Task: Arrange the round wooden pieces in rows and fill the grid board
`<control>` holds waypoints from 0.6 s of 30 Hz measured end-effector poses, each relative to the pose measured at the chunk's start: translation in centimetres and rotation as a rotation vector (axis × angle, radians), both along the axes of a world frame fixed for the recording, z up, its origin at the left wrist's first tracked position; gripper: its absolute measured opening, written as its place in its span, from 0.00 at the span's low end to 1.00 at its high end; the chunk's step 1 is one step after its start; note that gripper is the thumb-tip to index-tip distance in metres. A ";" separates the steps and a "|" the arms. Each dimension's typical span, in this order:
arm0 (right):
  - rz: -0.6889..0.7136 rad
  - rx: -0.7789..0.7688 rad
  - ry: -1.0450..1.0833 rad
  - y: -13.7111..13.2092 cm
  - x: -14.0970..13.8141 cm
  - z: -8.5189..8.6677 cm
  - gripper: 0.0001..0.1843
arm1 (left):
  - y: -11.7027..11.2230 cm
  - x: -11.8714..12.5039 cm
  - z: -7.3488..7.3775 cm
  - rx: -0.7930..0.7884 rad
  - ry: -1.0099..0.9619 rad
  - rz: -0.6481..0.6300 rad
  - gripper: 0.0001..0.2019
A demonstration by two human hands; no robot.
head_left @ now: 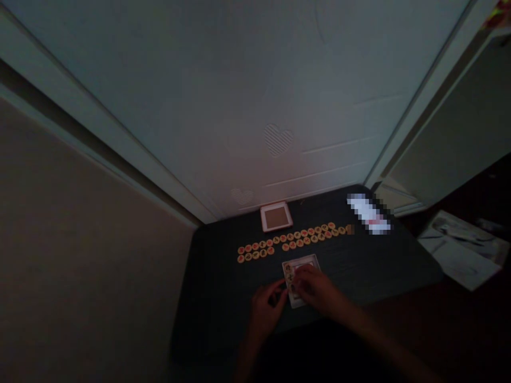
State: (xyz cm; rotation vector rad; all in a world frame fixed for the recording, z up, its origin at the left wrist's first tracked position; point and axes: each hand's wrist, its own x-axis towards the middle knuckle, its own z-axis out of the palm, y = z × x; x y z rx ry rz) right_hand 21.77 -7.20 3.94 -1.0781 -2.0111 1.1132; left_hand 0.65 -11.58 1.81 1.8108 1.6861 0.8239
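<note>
A small dark table (215, 298) stands against a pale wall. On its near part lies a small square box (300, 265) holding a few round game pieces. My right hand (315, 288) rests over this box with its fingers curled down into it; what they grip is hidden. My left hand (266, 308) sits just left of the box, fingers bent and touching its left edge. Beyond the box, round orange game pieces (293, 239) lie in two long rows across the table. The box's square lid (276, 216) lies at the table's far edge.
A blurred white object (368, 214) lies at the table's far right corner. Papers or a magazine (463, 247) lie on the dark floor to the right. A pale cabinet (451, 127) stands at the right. The scene is dim.
</note>
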 end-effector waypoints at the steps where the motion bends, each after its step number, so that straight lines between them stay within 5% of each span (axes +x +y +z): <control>1: -0.021 0.017 0.000 0.0 0.4 0.2 0.07 | 0.0 0.0 0.1 -0.013 -0.013 0.009 0.15; 8: -0.309 0.140 -0.075 1.5 6.3 0.9 0.09 | 0.5 -0.7 0.9 -0.125 -0.197 0.095 0.17; 13: -0.474 0.259 -0.201 2.5 10.5 -1.6 0.10 | 1.5 -2.5 0.5 -0.004 -0.092 0.116 0.16; 18: -0.454 0.425 -0.343 2.4 12.2 -4.4 0.09 | 2.3 -3.8 -0.2 0.191 0.124 0.099 0.13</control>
